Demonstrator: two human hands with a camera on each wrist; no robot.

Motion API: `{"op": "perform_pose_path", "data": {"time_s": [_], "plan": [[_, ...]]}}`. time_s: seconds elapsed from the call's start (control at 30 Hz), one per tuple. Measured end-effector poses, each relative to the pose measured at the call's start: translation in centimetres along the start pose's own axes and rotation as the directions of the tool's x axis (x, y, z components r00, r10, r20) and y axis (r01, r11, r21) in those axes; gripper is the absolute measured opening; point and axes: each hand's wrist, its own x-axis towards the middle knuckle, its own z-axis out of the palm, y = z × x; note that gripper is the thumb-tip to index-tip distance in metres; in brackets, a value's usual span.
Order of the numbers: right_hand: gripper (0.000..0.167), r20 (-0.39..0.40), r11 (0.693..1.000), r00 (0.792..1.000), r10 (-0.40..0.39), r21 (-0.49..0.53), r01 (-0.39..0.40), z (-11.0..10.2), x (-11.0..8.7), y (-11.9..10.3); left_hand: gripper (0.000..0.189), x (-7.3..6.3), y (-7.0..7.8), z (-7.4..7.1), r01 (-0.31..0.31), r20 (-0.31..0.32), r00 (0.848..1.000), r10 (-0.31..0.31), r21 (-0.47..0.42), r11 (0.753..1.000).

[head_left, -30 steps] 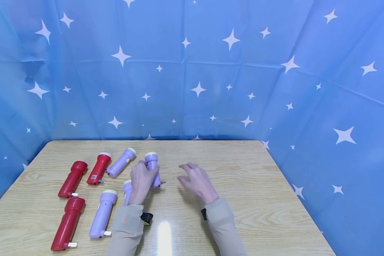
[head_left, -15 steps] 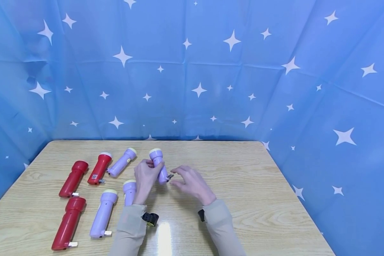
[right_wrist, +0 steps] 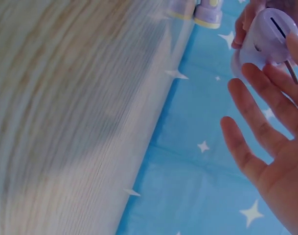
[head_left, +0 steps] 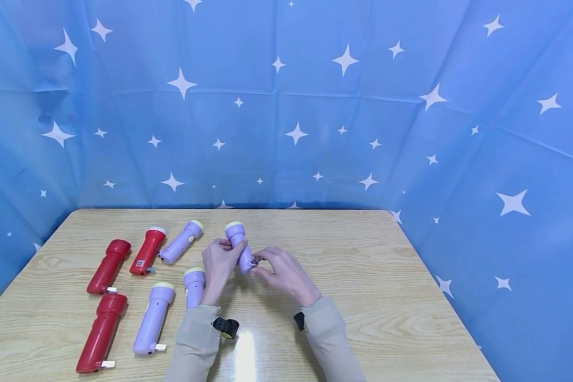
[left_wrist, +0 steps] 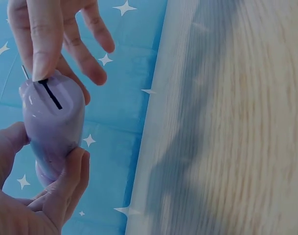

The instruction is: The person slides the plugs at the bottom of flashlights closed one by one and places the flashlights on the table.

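A lilac flashlight (head_left: 241, 246) is tilted in my left hand (head_left: 218, 263), its pale lens end pointing away. In the left wrist view the left thumb and fingers grip the flashlight's body (left_wrist: 53, 125) from both sides. A dark slot shows in its tail end, and metal plug prongs (right_wrist: 291, 72) stick out beside it. My right hand (head_left: 286, 273) is at that tail end. Its thumb touches the tail next to the slot, while the other fingers are fairly straight and spread. The right index fingertip is partly hidden by the flashlight.
On the table's left lie red flashlights (head_left: 102, 331) and lilac flashlights (head_left: 153, 321), most with plugs folded out. One lilac flashlight (head_left: 194, 286) is partly behind the left forearm. A blue star-printed curtain (head_left: 315, 127) hangs behind the wooden table (head_left: 387, 297).
My left hand has raised and tilted the flashlight, bringing its tail toward the right. The right hand has moved left and now touches the tail end.
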Motion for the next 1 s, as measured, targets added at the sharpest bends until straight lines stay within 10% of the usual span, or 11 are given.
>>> {"op": "perform_pose_path", "data": {"time_s": [1.0], "plan": [[0.021,-0.069,0.998,0.997,0.045,0.047,-0.042,-0.47,0.34,-0.58,0.04,-0.48,0.04,0.46,-0.005,0.016,1.0,0.006,-0.032,0.999]]}}
